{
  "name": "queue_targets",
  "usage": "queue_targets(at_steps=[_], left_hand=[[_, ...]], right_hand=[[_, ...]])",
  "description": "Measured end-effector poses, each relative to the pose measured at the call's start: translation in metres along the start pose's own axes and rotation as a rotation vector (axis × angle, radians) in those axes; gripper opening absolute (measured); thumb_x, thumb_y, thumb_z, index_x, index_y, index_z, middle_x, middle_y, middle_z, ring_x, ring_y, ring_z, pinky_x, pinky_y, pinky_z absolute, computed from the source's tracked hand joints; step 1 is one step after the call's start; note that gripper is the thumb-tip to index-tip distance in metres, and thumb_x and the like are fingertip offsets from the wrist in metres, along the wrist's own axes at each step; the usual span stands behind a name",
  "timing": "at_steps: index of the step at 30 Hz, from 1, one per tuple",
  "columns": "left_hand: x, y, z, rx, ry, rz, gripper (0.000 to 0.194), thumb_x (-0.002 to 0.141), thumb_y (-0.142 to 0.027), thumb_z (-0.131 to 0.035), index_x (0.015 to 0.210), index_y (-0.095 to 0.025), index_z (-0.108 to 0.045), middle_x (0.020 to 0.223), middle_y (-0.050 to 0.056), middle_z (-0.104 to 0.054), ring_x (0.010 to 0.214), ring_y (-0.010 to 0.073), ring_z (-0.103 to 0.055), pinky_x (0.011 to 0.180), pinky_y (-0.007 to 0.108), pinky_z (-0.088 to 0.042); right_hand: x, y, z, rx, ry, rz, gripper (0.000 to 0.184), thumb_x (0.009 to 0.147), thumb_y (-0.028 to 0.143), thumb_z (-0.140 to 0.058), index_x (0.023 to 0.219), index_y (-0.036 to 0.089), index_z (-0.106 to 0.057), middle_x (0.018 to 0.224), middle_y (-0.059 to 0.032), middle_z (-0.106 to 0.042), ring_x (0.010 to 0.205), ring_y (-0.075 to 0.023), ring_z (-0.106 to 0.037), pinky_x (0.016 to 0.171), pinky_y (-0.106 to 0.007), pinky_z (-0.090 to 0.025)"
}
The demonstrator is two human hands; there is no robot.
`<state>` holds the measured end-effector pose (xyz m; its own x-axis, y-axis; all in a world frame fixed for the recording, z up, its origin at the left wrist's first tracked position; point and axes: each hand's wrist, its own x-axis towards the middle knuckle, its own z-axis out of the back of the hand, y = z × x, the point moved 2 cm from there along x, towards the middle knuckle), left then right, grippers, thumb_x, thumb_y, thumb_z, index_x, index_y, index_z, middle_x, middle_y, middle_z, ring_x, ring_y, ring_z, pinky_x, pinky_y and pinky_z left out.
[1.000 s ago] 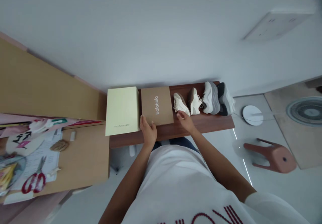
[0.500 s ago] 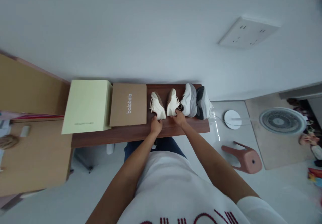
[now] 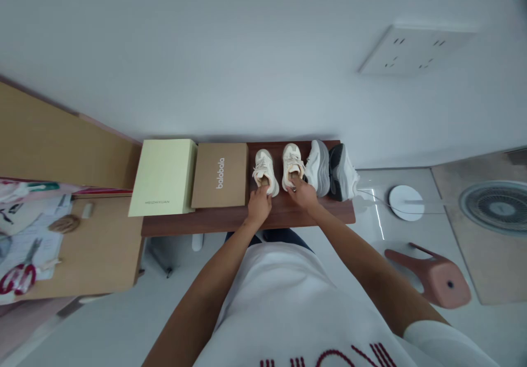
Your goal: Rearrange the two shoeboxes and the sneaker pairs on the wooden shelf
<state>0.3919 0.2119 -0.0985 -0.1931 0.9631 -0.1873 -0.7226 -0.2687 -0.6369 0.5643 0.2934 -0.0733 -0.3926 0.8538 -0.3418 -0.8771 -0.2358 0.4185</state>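
- The white wall (image 3: pixel 255 54) runs along the far side of everything, and the far edge of the bench sits against it.
- The pale floor (image 3: pixel 123 323) lies open on the near side of the bench, with free room to the person's left and right.
- The wooden desk (image 3: pixel 82 251) stands at the left, its right edge just beside the left end of the bench.
- The brown bench (image 3: pixel 214 221) is long and narrow; a bare strip runs along its near edge.
- The pink stool (image 3: pixel 432 279) lies tipped on the floor at the right, well apart from the bench.
- The yellow box (image 3: pixel 164 177) sits at the left end of the bench, its near corner overhanging the edge.
- The brown box (image 3: pixel 220 176) lies just right of it, touching or nearly so.
- The grey shoes (image 3: pixel 333 169) stand at the right end, close beside the cream pair.
- The left cream shoe (image 3: pixel 263 170) and the right cream shoe (image 3: pixel 291 163) stand side by side, mid-bench, toes towards the wall.
- The left hand (image 3: pixel 259 206) grips the heel of the left cream shoe.
- The right hand (image 3: pixel 303 194) grips the heel of the right one.
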Motion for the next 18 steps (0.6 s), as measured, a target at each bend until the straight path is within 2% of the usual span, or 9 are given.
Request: queue_targets(at_steps=[6,12,18], left_hand=[[-0.003,-0.01,0.001,0.14,0.011,0.017,0.032,0.092,-0.016,-0.048,0.12,-0.016,-0.063,0.117,0.019,-0.066,0.113,0.0338,-0.057,0.102,0.046,-0.042],[-0.003,-0.006,-0.011,0.118,-0.036,0.081,0.033,0.094,-0.018,-0.043,0.119,-0.017,-0.064,0.116,0.019,-0.066,0.112,0.0345,-0.055,0.1,0.046,-0.043],[-0.002,-0.001,-0.016,0.114,-0.046,0.066,0.035,0.095,-0.018,-0.038,0.118,-0.02,-0.064,0.114,0.018,-0.066,0.109,0.0328,-0.054,0.1,0.046,-0.044]], right_hand=[[-0.006,0.008,-0.007,-0.09,0.09,0.033,0.031,0.101,0.033,-0.049,0.125,0.019,-0.06,0.129,-0.0162,-0.066,0.114,-0.0308,-0.065,0.091,-0.036,-0.05],[-0.005,0.013,-0.023,-0.108,0.149,0.024,0.028,0.102,0.032,-0.046,0.123,0.02,-0.059,0.131,-0.0176,-0.065,0.111,-0.0312,-0.067,0.09,-0.038,-0.051],[-0.001,0.013,-0.031,-0.12,0.178,0.003,0.028,0.102,0.033,-0.046,0.124,0.021,-0.058,0.133,-0.0167,-0.065,0.113,-0.0305,-0.067,0.091,-0.037,-0.052]])
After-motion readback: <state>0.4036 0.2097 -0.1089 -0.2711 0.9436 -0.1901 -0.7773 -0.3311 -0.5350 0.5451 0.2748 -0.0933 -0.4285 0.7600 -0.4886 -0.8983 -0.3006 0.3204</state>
